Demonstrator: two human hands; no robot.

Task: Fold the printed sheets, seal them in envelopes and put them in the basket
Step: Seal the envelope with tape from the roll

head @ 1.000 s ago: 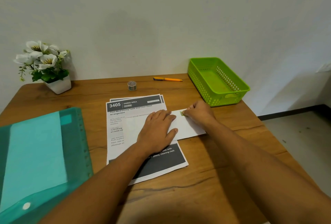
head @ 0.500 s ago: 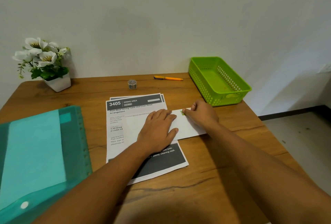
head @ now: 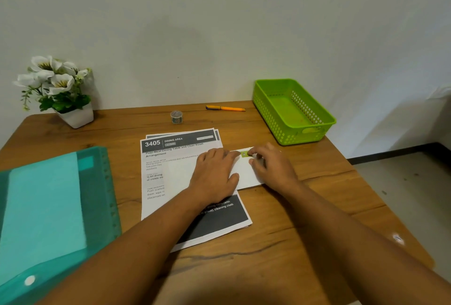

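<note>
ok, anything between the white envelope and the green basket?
Nothing visible. Only bare wooden table lies between the white paper envelope and the green plastic mesh basket. The orange pen and small grey roll sit further back, left of that path.

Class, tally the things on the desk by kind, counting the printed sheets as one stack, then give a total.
Basket: 1
Pen: 1
Tape roll: 1
Flower pot: 1
Folder: 1
Sheet stack: 1
Envelope: 1
Green sticker: 1
Total: 8
</note>
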